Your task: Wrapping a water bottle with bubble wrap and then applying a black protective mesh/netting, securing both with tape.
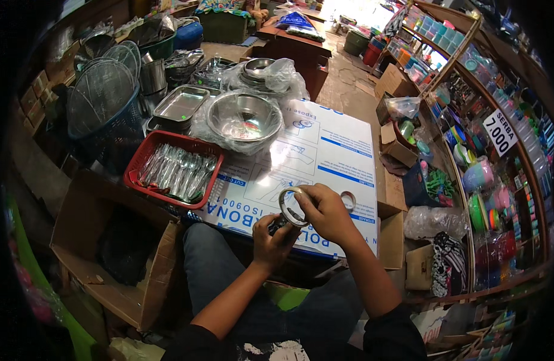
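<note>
My right hand (pixel 325 208) grips a roll of tape (pixel 283 205), its ring tilted up above the near edge of the printed white sheet (pixel 344 131). Just below the roll, my left hand (pixel 273 239) holds a small dark object (pixel 277 224), mostly covered by my fingers. Another tape roll (pixel 348 201) lies on the sheet to the right of my right hand. To the left stands a red plastic basket (pixel 129 173) with wrapped spoons or similar cutlery (pixel 180 173) in it.
Plastic-wrapped steel bowls (pixel 244 116) and steel trays (pixel 181 103) stand behind the basket. An open cardboard box (pixel 110 289) is at lower left, beside my leg. Strainers (pixel 98 94) rise from a blue basket (pixel 110 140). Shelves of plastic goods (pixel 477 173) line the right side.
</note>
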{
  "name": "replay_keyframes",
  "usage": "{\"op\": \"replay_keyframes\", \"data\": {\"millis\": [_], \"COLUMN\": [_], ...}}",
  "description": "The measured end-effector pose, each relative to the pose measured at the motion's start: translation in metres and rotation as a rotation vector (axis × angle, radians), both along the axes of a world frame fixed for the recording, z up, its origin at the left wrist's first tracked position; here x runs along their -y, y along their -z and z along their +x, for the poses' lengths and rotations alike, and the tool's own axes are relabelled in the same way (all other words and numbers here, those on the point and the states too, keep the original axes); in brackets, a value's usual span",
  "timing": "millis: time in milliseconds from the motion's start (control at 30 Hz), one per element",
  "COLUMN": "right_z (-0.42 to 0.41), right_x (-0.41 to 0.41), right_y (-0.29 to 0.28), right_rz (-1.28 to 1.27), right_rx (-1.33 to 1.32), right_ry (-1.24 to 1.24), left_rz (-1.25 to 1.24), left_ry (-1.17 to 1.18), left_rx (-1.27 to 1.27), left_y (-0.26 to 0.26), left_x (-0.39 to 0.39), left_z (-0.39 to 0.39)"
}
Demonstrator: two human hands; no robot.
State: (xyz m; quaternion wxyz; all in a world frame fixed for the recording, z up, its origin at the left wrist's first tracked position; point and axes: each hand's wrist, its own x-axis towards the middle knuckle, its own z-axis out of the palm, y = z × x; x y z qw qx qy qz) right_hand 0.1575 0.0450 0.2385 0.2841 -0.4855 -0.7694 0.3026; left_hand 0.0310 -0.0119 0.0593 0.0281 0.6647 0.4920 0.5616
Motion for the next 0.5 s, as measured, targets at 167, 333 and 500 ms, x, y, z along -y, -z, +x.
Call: {"op": "replay_keyframes", "data": {"millis": [167,333,500], "right_z": [-0.004,-0.009,-0.014], "right_x": [-0.008,-0.02,-0.032], "right_y": [-0.011,-0.021,-0.021], "right_rz": [0.041,-0.056,-0.114], "right_rx": [0.132,0.302,0.379], "right_ry": [-0.066,-0.104,-0.141], "left_rz": [0.009,-0.023,-0.006], "left_ry": [-0.066,-0.12,-0.133], "left_rx": [-0.04,-0.057,-0.112], "left_y": [-0.002,-0.007,-0.004], "left_x": [0.004,0.001,0.0], "left_z": [0.011,0.016,0.018]}}
